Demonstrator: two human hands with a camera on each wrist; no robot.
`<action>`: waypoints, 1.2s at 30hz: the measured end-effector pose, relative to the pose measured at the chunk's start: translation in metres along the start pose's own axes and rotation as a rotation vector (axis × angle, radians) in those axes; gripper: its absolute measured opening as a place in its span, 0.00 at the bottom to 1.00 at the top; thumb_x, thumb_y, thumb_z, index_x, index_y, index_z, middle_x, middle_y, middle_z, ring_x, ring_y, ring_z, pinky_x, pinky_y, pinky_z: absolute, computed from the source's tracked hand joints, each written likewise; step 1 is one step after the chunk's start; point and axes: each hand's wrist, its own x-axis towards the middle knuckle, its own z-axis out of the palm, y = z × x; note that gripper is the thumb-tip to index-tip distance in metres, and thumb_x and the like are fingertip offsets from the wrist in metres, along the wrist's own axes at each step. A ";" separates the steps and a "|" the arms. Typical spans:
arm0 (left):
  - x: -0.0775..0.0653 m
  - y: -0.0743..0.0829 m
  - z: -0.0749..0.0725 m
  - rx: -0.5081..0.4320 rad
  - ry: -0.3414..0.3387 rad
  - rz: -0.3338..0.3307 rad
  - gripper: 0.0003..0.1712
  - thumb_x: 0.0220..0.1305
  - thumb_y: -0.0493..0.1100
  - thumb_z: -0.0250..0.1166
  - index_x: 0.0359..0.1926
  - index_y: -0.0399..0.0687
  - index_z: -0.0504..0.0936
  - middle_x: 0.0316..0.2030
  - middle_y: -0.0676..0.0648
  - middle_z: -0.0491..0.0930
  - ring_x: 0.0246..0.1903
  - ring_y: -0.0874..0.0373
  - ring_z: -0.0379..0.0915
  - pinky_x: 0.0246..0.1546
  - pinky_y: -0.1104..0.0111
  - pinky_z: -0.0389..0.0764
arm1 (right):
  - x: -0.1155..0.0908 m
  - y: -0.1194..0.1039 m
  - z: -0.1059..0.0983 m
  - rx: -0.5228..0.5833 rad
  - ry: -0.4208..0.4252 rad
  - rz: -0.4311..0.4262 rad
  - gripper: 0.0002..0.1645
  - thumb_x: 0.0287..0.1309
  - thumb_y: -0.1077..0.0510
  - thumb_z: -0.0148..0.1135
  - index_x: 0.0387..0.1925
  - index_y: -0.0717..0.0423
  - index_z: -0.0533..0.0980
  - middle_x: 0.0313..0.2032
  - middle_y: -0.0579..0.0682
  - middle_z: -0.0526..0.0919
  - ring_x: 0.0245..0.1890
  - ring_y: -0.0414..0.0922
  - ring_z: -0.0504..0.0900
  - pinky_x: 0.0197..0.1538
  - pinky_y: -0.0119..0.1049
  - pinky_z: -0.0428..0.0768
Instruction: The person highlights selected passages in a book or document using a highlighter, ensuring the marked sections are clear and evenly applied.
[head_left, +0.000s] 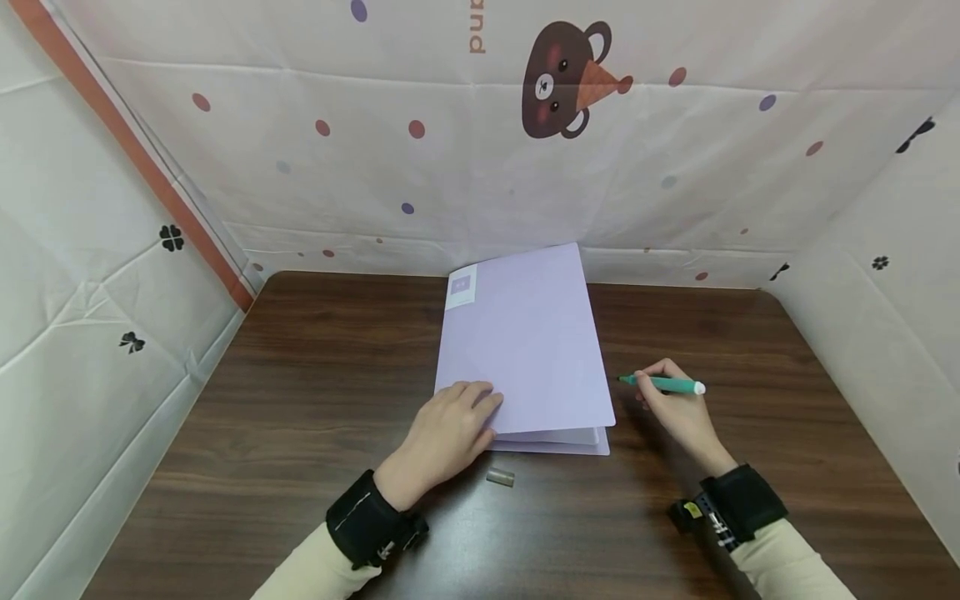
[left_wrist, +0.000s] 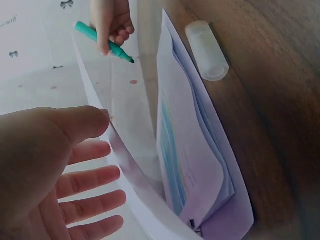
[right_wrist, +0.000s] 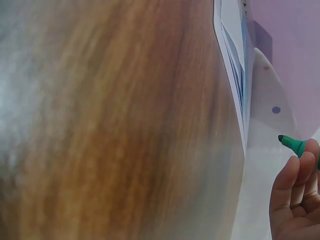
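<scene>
A light purple folder lies on the table, its front cover lifted a little at the bottom and right. Sheets of paper show inside it in the left wrist view. At the cover's lower left corner rests my left hand, fingers extended along its outer side, thumb at the bottom edge. My right hand pinches a green marker, uncapped, its dark tip pointing left toward the folder's right edge. Just below the folder lies a small translucent cylinder, seen larger in the left wrist view.
The dark wood table ends at a white printed cloth with dots and a bear, against which the folder's top edge stands close. More white cloth hangs at the left and right sides. Black bands wrap both wrists.
</scene>
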 end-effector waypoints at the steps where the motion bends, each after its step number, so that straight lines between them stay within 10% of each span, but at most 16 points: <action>1: 0.000 0.001 -0.001 0.002 0.011 0.009 0.24 0.52 0.49 0.65 0.50 0.46 0.76 0.49 0.45 0.74 0.48 0.52 0.68 0.48 0.61 0.72 | 0.001 0.005 0.001 0.001 0.004 -0.004 0.13 0.61 0.52 0.53 0.36 0.60 0.70 0.26 0.58 0.79 0.24 0.52 0.77 0.24 0.36 0.76; 18: -0.009 0.022 -0.022 0.008 0.033 0.136 0.16 0.46 0.45 0.70 0.38 0.47 0.80 0.31 0.53 0.76 0.29 0.61 0.69 0.27 0.74 0.74 | 0.002 0.008 0.002 0.009 0.003 -0.018 0.13 0.61 0.53 0.52 0.36 0.61 0.70 0.26 0.59 0.79 0.24 0.52 0.77 0.24 0.34 0.76; 28: -0.017 0.033 -0.013 -0.005 0.025 0.194 0.12 0.47 0.44 0.68 0.35 0.48 0.80 0.29 0.54 0.76 0.26 0.63 0.68 0.22 0.78 0.72 | -0.006 -0.025 -0.002 -0.001 0.019 -0.041 0.10 0.60 0.59 0.52 0.34 0.65 0.70 0.25 0.63 0.78 0.23 0.56 0.76 0.23 0.39 0.77; 36: -0.020 0.036 0.002 -0.021 -0.072 0.226 0.13 0.47 0.45 0.69 0.34 0.48 0.80 0.29 0.54 0.75 0.26 0.63 0.67 0.24 0.78 0.71 | -0.001 -0.002 -0.001 0.038 0.008 -0.025 0.11 0.60 0.55 0.53 0.35 0.62 0.70 0.26 0.62 0.79 0.24 0.56 0.77 0.25 0.38 0.78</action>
